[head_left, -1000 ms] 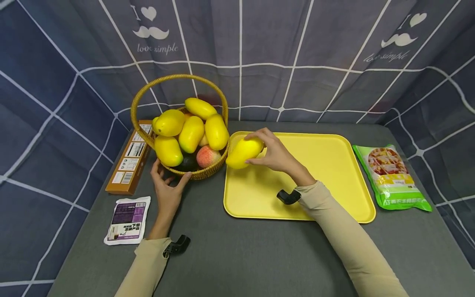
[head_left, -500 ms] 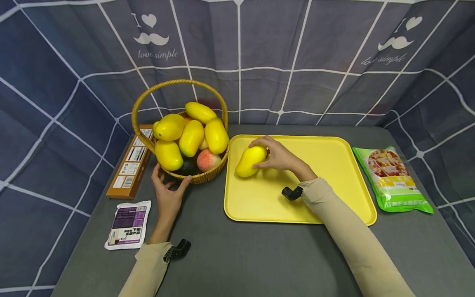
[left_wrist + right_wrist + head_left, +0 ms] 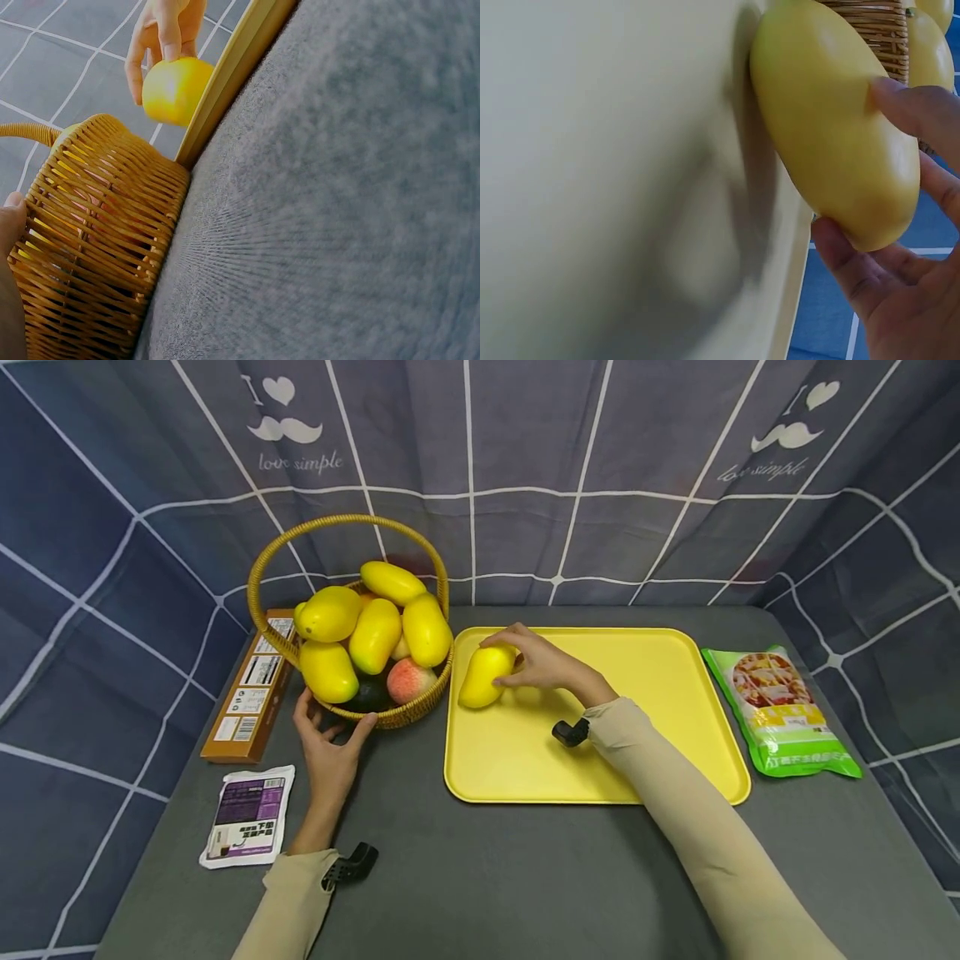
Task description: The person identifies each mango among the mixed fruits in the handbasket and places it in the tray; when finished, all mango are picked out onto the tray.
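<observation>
My right hand (image 3: 542, 664) grips a yellow mango (image 3: 482, 678) between thumb and fingers, over the left end of the yellow tray (image 3: 600, 760). In the right wrist view the mango (image 3: 836, 127) is close over the tray's surface and casts a shadow on it. My left hand (image 3: 330, 764) holds the front rim of the wicker basket (image 3: 411, 714), with the thumb (image 3: 13, 214) at the rim in the left wrist view. Several more mangoes (image 3: 375, 635), a peach (image 3: 410, 682) and a dark green fruit (image 3: 370, 695) are heaped in the basket.
Left of the basket lies a long brown box (image 3: 251, 702), with a white and purple pouch (image 3: 249, 817) in front of it. A green food packet (image 3: 780, 710) lies right of the tray. A blue checked curtain (image 3: 525, 460) stands behind the grey table (image 3: 480, 877).
My right hand has carried the mango from beside the basket's right rim to over the tray and lowered it towards the surface. My left hand has stayed at the basket's rim.
</observation>
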Demonstrator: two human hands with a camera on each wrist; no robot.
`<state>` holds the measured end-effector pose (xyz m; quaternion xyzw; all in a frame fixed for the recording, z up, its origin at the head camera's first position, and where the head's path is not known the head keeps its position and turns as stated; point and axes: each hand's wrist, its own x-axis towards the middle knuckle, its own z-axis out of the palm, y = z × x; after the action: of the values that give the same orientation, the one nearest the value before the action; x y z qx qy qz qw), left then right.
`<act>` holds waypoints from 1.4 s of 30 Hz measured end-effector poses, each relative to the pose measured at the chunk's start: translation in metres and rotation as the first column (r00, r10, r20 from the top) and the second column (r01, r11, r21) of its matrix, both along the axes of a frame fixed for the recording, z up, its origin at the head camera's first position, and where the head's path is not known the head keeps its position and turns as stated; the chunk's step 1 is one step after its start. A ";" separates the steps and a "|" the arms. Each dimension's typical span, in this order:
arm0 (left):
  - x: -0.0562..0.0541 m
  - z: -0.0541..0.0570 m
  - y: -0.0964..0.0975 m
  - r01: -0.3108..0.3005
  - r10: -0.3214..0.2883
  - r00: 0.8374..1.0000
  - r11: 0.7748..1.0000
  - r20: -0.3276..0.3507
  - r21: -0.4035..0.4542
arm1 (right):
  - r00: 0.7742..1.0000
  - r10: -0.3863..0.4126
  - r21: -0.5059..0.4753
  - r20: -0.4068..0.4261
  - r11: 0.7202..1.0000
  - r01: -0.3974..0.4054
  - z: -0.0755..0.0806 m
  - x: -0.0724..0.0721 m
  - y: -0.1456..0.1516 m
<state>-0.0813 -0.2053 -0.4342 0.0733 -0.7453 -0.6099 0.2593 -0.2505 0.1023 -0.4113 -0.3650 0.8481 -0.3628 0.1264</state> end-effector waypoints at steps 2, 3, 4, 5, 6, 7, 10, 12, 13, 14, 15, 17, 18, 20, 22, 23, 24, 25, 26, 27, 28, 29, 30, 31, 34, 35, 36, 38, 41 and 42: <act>0.000 0.001 -0.001 0.001 -0.001 1.000 1.000 0.004 -0.002 | 1.000 0.000 0.011 0.011 1.000 -0.001 0.000 0.000 -0.004; 0.001 0.001 -0.001 0.001 -0.001 1.000 1.000 0.007 -0.003 | 1.000 0.004 0.020 0.014 1.000 -0.004 0.001 0.000 -0.006; 0.001 0.001 -0.002 0.001 -0.001 1.000 1.000 0.010 -0.003 | 1.000 0.007 0.037 0.010 0.999 -0.007 0.001 0.000 -0.008; 0.001 0.001 -0.002 0.001 -0.001 1.000 1.000 0.008 -0.002 | 1.000 0.011 0.058 -0.001 0.998 -0.011 0.001 0.001 -0.010; 0.000 0.001 -0.002 0.003 -0.003 1.000 1.000 0.006 0.001 | 1.000 0.017 0.081 -0.023 0.997 -0.015 0.002 0.002 -0.012; 0.000 0.001 -0.002 0.003 -0.003 1.000 1.000 0.003 0.003 | 0.998 0.021 0.105 -0.051 0.994 -0.015 0.002 0.003 -0.014; 0.000 0.000 -0.001 0.006 -0.006 1.000 1.000 0.003 0.007 | 0.992 0.019 0.161 -0.125 0.987 0.001 0.002 0.008 -0.020; 0.000 0.000 -0.001 0.009 -0.009 1.000 1.000 0.004 0.010 | 0.989 -0.002 0.183 -0.149 0.983 0.029 0.001 0.014 -0.024; 0.000 0.000 -0.001 0.008 -0.008 1.000 1.000 0.006 0.010 | 0.989 -0.017 0.186 -0.145 0.982 0.044 0.001 0.016 -0.026; -0.001 0.000 -0.001 0.008 -0.008 1.000 1.000 0.007 0.011 | 0.990 -0.031 0.188 -0.138 0.981 0.056 0.000 0.019 -0.028; -0.001 0.000 -0.001 0.008 -0.008 1.000 1.000 0.006 0.011 | 0.991 -0.043 0.189 -0.128 0.980 0.067 0.000 0.021 -0.030; -0.001 0.001 -0.001 0.005 -0.005 1.000 1.000 0.004 0.013 | 0.992 -0.061 0.189 -0.114 0.979 0.082 -0.001 0.023 -0.034; -0.001 0.001 -0.001 0.004 -0.004 1.000 1.000 0.004 0.014 | 0.992 -0.065 0.186 -0.111 0.979 0.085 -0.001 0.024 -0.035; -0.001 0.001 -0.001 0.006 -0.006 1.000 1.000 0.006 0.014 | 0.991 -0.068 0.185 -0.116 0.979 0.088 -0.002 0.025 -0.036; -0.001 0.001 -0.001 0.008 -0.009 1.000 1.000 0.008 0.013 | 0.990 -0.066 0.184 -0.123 0.979 0.088 -0.003 0.024 -0.035; 0.000 0.001 -0.001 0.010 -0.010 1.000 1.000 0.008 0.012 | 0.989 -0.063 0.184 -0.130 0.979 0.087 -0.003 0.023 -0.034; 0.000 0.001 -0.001 0.011 -0.011 1.000 1.000 0.009 0.011 | 0.989 -0.062 0.179 -0.132 0.980 0.085 -0.003 0.021 -0.032; 0.000 0.001 -0.001 0.011 -0.011 1.000 1.000 0.010 0.010 | 0.989 -0.060 0.176 -0.136 0.981 0.084 -0.003 0.020 -0.031; 0.000 0.001 -0.001 0.011 -0.011 1.000 1.000 0.011 0.009 | 0.989 -0.059 0.170 -0.134 0.982 0.081 -0.003 0.019 -0.029; 0.000 0.001 -0.001 0.010 -0.010 1.000 1.000 0.012 0.006 | 0.990 -0.056 0.165 -0.129 0.983 0.077 -0.004 0.017 -0.028; 0.000 0.001 -0.001 0.010 -0.010 1.000 1.000 0.013 0.004 | 0.991 -0.053 0.160 -0.122 0.984 0.073 -0.004 0.016 -0.026; 0.000 0.001 -0.001 0.009 -0.009 1.000 1.000 0.015 0.002 | 0.992 -0.049 0.155 -0.114 0.986 0.067 -0.004 0.015 -0.025; 0.000 0.001 -0.002 0.008 -0.008 1.000 1.000 0.016 0.000 | 0.993 -0.045 0.151 -0.106 0.987 0.061 -0.004 0.013 -0.025; 0.000 0.001 -0.002 0.007 -0.007 1.000 1.000 0.017 -0.002 | 0.994 -0.040 0.149 -0.100 0.987 0.055 -0.005 0.013 -0.024; 0.000 0.001 -0.002 0.005 -0.005 1.000 1.000 0.020 -0.006 | 0.996 -0.027 0.146 -0.089 0.989 0.040 -0.005 0.011 -0.024; 0.000 0.001 -0.003 0.005 -0.005 1.000 1.000 0.020 -0.005 | 0.996 -0.024 0.144 -0.089 0.989 0.037 -0.005 0.010 -0.024; 0.000 0.001 -0.003 0.006 -0.006 1.000 1.000 0.018 -0.003 | 0.995 -0.022 0.145 -0.094 0.989 0.036 -0.005 0.010 -0.023; 0.000 0.001 -0.003 0.008 -0.008 1.000 1.000 0.014 -0.001 | 0.995 -0.021 0.150 -0.101 0.988 0.036 -0.005 0.010 -0.023; 0.000 0.001 -0.003 0.011 -0.011 1.000 1.000 0.006 -0.001 | 0.995 -0.016 0.159 -0.103 0.987 0.032 -0.006 0.010 -0.023; 0.000 0.001 -0.003 0.011 -0.011 1.000 1.000 0.003 -0.002 | 0.995 -0.013 0.164 -0.103 0.986 0.030 -0.006 0.010 -0.022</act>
<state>-0.0813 -0.2081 -0.4337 0.0696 -0.7466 -0.6105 0.2549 -0.2406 0.0798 -0.4170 -0.3621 0.8844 -0.2736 0.1088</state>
